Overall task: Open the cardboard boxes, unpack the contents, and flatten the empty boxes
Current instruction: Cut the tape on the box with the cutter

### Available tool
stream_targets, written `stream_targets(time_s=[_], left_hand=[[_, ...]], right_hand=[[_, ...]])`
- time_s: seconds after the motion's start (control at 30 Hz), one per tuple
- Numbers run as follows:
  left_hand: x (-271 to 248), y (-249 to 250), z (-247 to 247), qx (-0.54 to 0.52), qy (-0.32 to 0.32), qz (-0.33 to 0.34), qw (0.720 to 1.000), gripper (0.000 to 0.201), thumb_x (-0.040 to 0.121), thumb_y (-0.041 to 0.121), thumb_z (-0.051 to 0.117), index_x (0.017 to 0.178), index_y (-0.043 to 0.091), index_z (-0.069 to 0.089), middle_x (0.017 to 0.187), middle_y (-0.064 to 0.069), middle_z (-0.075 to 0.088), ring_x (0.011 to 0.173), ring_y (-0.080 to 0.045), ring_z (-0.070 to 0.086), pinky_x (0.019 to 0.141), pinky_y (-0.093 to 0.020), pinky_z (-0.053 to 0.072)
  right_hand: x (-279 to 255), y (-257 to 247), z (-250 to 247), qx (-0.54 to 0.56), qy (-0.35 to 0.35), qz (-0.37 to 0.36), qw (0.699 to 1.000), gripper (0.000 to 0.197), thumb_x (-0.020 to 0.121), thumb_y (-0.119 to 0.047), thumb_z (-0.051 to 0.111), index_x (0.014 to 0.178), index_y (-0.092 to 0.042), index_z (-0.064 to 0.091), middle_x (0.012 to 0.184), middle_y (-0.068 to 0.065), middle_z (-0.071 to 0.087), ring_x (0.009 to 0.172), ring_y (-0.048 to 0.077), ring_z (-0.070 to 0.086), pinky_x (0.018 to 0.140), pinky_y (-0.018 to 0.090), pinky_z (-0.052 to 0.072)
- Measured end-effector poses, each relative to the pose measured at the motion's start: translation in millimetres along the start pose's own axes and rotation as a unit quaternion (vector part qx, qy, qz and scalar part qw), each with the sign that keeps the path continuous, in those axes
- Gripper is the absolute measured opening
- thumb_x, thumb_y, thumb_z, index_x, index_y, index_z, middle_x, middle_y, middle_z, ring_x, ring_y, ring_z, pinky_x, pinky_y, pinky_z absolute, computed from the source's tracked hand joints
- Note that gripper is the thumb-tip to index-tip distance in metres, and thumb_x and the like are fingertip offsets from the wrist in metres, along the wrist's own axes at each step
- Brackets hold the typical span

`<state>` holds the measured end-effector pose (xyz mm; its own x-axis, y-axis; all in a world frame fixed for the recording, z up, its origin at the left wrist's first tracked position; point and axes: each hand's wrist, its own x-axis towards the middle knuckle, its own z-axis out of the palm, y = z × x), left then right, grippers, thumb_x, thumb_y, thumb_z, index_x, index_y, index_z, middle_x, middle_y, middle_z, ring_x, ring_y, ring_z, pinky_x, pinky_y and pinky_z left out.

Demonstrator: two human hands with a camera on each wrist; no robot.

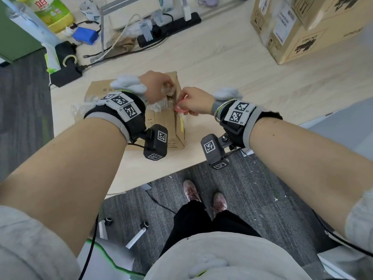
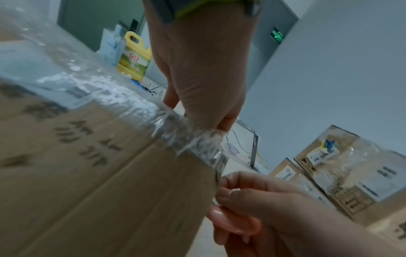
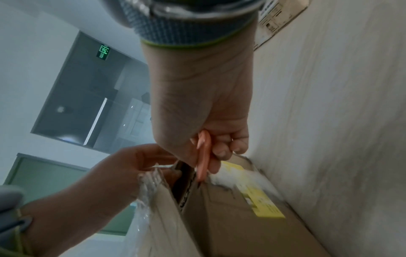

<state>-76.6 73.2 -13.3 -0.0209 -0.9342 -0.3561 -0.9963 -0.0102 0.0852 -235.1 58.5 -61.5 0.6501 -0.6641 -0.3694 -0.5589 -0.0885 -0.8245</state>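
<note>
A brown cardboard box [image 1: 165, 122] lies on the pale table [image 1: 242, 81], wrapped in crumpled clear tape [image 1: 159, 105]. My left hand [image 1: 155, 85] reaches over the box's far top edge and pinches a strip of that clear tape [image 2: 186, 137]. My right hand [image 1: 191, 102] grips a pink cutter [image 1: 180, 110], [image 3: 203, 154], whose tip sits at the seam where a flap [image 3: 167, 200] stands slightly ajar. A yellow label [image 3: 259, 196] is stuck on the box's side. The box's inside is dark and its contents are hidden.
Stacked cardboard boxes [image 1: 302, 37] stand at the back right. A black power strip [image 1: 169, 27] with cables, a blue pack [image 1: 84, 35], a black device [image 1: 64, 63] and a yellow bottle [image 1: 54, 13] crowd the back left. The table's front edge [image 1: 161, 178] runs just below the box.
</note>
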Motion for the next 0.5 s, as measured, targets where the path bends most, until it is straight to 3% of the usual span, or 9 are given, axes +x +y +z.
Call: stream_targets(time_s=[0.07, 0.13, 0.2, 0.3, 0.4, 0.5], left_hand=[[2, -4, -2, -0.027, 0.075, -0.035, 0.996, 0.026, 0.094, 0.013, 0.053, 0.119, 0.013, 0.062, 0.123, -0.007, 0.063, 0.11, -0.027, 0.057, 0.09, -0.032, 0.042], [2, -5, -3, -0.056, 0.137, -0.066, 0.987, 0.022, 0.096, 0.021, 0.054, 0.113, 0.013, 0.064, 0.117, -0.007, 0.065, 0.106, -0.027, 0.059, 0.085, -0.032, 0.042], [3, -3, -3, -0.063, 0.161, -0.09, 0.981, 0.03, 0.098, 0.032, 0.05, 0.115, 0.012, 0.064, 0.117, -0.009, 0.065, 0.107, -0.028, 0.058, 0.087, -0.035, 0.042], [3, 7, 9, -0.042, 0.175, -0.117, 0.977, 0.045, 0.101, 0.044, 0.035, 0.118, 0.012, 0.062, 0.119, -0.013, 0.062, 0.108, -0.032, 0.055, 0.089, -0.041, 0.042], [1, 17, 38, -0.025, 0.188, -0.126, 0.974, 0.052, 0.101, 0.048, 0.025, 0.127, 0.016, 0.056, 0.134, -0.008, 0.053, 0.123, -0.029, 0.045, 0.101, -0.041, 0.029], [-3, 13, 66, -0.04, 0.197, -0.13, 0.971, 0.059, 0.098, 0.055, 0.024, 0.141, 0.02, 0.041, 0.15, -0.005, 0.036, 0.137, -0.027, 0.029, 0.112, -0.047, 0.015]], right_hand=[[-1, 10, -5, 0.037, 0.063, 0.024, 0.997, 0.004, 0.089, -0.014, 0.053, 0.087, -0.012, 0.05, 0.078, 0.006, 0.065, 0.042, 0.008, 0.047, 0.04, 0.018, 0.035], [-1, 21, -9, 0.055, 0.134, 0.04, 0.989, 0.018, 0.089, -0.027, 0.061, 0.087, -0.015, 0.049, 0.074, -0.002, 0.065, 0.043, 0.0, 0.051, 0.037, 0.012, 0.034], [-1, 31, -16, 0.048, 0.173, 0.054, 0.982, 0.02, 0.089, -0.029, 0.062, 0.09, -0.015, 0.048, 0.085, -0.001, 0.065, 0.065, 0.008, 0.062, 0.044, 0.015, 0.039], [0, 47, -23, 0.037, 0.198, 0.092, 0.975, 0.006, 0.095, -0.018, 0.045, 0.099, -0.013, 0.044, 0.101, 0.005, 0.06, 0.091, 0.026, 0.063, 0.054, 0.026, 0.04], [-1, 68, -22, 0.016, 0.221, 0.158, 0.962, 0.019, 0.096, -0.014, 0.037, 0.113, -0.007, 0.042, 0.105, 0.007, 0.056, 0.094, 0.024, 0.055, 0.071, 0.029, 0.038], [-5, 89, -17, 0.019, 0.228, 0.232, 0.945, 0.014, 0.1, -0.017, 0.034, 0.107, -0.013, 0.045, 0.121, 0.013, 0.055, 0.112, 0.027, 0.054, 0.084, 0.03, 0.037]])
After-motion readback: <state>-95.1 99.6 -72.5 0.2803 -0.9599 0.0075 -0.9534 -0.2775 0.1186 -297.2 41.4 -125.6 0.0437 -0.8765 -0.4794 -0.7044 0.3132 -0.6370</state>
